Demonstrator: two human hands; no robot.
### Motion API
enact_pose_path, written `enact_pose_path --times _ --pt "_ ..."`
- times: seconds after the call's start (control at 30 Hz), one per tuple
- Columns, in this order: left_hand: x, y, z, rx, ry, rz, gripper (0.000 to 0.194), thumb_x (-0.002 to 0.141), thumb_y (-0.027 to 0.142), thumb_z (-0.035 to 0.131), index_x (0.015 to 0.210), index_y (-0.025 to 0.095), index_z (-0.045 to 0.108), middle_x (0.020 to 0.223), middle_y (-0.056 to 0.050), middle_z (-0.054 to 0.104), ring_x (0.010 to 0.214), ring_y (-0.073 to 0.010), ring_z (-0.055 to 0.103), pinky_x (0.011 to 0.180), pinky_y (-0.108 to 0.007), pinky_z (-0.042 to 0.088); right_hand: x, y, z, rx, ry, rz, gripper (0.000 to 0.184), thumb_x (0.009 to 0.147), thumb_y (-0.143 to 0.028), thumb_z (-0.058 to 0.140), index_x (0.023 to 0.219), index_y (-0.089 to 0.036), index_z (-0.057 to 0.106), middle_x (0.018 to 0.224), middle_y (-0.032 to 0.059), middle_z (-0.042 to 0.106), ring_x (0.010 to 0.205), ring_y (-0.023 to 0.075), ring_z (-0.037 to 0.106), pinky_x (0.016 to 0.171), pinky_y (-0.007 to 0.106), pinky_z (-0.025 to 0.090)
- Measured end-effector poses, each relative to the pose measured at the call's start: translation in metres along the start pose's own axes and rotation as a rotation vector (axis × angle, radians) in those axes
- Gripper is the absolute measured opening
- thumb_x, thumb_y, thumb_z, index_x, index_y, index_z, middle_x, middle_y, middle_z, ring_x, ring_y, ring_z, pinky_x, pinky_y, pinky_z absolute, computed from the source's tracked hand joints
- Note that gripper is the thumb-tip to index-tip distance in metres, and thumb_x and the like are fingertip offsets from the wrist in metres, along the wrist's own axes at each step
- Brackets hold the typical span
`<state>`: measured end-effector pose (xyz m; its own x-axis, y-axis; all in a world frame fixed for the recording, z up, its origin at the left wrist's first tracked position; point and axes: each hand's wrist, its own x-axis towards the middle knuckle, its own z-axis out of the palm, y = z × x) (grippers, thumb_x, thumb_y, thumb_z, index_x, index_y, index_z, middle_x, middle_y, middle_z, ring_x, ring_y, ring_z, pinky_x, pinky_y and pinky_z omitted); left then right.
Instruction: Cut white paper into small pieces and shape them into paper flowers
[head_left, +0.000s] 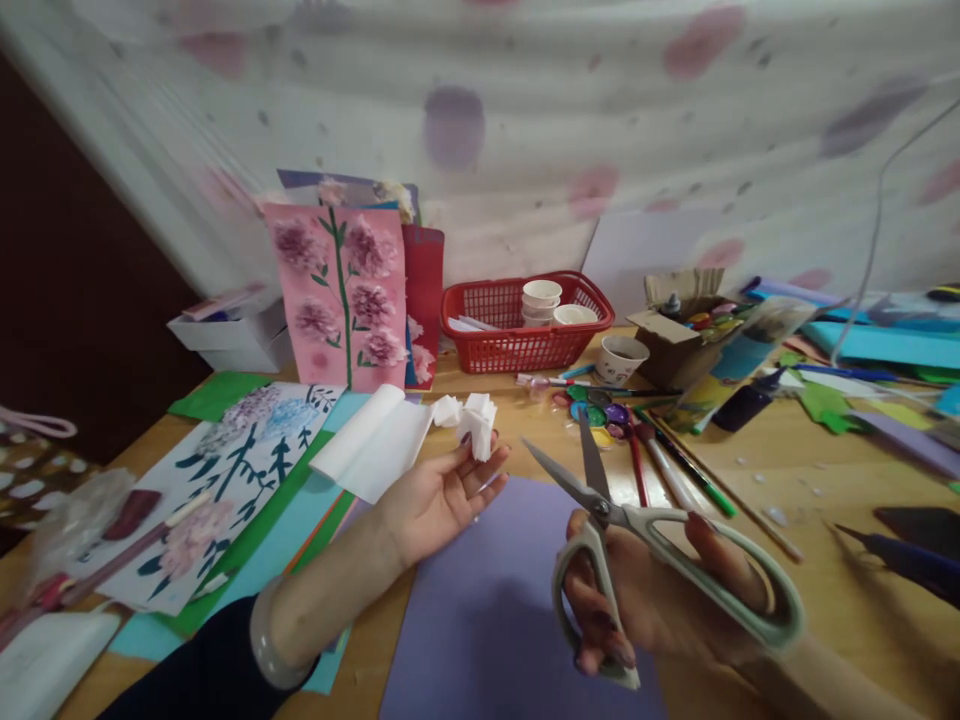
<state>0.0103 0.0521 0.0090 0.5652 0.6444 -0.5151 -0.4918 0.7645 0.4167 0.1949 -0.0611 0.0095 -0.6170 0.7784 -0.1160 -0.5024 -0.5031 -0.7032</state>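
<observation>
My left hand (442,500) is turned palm up and pinches a small bundle of folded white tissue paper (478,425) between thumb and fingers. Behind it another white tissue piece (447,410) lies beside a partly unrolled white paper roll (360,440). My right hand (637,590) has its thumb and fingers through the grey-green handles of a pair of scissors (600,510). The blades are spread apart and point toward the tissue bundle without touching it. Below both hands lies a purple sheet of paper (517,610).
A red basket (517,350) with paper cups stands at the back, beside a cardboard box (667,345). Paint pots (592,410) and brushes (697,465) lie right of centre. Flower pictures (337,300) stand at left. Paper scraps and a dark pointed tool (900,560) lie far right.
</observation>
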Motion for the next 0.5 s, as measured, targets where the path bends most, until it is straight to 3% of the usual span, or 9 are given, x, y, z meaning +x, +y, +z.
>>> enact_pose_path --times 0.2,0.33,0.5 --pt "-0.003 -0.013 0.0 0.061 0.01 -0.057 0.02 0.088 0.01 0.044 0.092 0.013 0.064 0.09 -0.006 0.071 0.078 -0.0136 0.068 0.081 -0.032 0.05 -0.002 0.007 -0.009 0.054 -0.049 0.055 0.064 0.057 -0.072 0.06 0.091 -0.018 0.053 0.077 0.0038 0.055 0.06 0.0146 0.053 0.079 0.044 0.046" --pt "-0.003 -0.016 0.001 0.052 0.029 -0.084 0.02 0.089 0.011 0.044 0.091 0.013 0.064 0.086 -0.005 0.071 0.077 -0.0143 0.068 0.083 -0.033 0.05 0.001 0.007 -0.005 0.113 -0.046 0.063 0.058 0.058 -0.07 0.062 0.08 -0.017 0.055 0.075 0.0026 0.054 0.059 0.0123 0.051 0.08 0.04 0.045" --pt "-0.002 -0.016 0.0 0.089 0.044 -0.065 0.019 0.088 0.013 0.046 0.092 0.015 0.064 0.088 -0.006 0.071 0.079 -0.0139 0.067 0.083 -0.033 0.05 0.002 0.0 0.002 0.028 0.011 0.109 0.054 0.057 -0.071 0.059 0.075 -0.02 0.055 0.073 0.0013 0.05 0.058 0.0126 0.048 0.083 0.044 0.043"
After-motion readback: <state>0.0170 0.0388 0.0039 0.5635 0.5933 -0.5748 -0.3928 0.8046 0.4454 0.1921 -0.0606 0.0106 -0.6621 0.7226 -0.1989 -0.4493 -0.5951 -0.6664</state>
